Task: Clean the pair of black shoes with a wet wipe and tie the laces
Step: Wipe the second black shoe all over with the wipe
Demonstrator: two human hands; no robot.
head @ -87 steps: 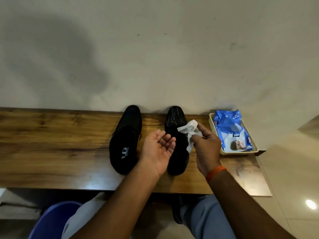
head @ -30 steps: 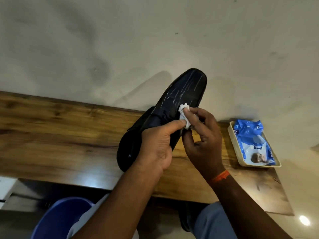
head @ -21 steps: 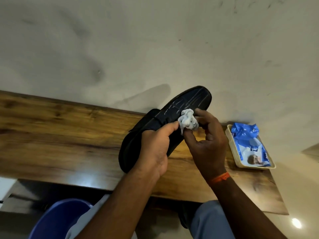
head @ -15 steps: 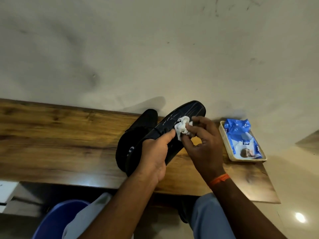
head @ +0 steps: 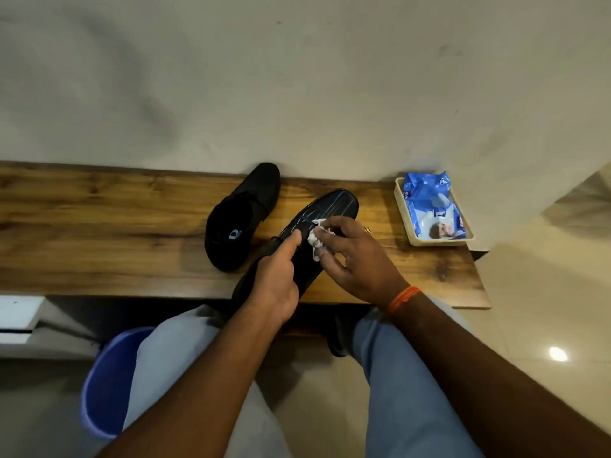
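The left hand [head: 276, 289] grips one black shoe [head: 325, 214], fingers curled round its middle and the forefinger lying along its upper, holding it tilted over the near edge of the bench [head: 99, 233]. Its long axis runs from the heel near the person's lap up to the toe, which points away and to the right, toward the wall. The right hand [head: 355, 259] pinches a crumpled white wipe [head: 315, 236] against the shoe's side. The other shoe [head: 241, 216] lies on the bench just to the left, toe toward the wall, with a small white logo inside the heel, too small to read. A blue wipe pack [head: 429, 200] sits in a tray [head: 401, 206] at the right; its print is blurred.
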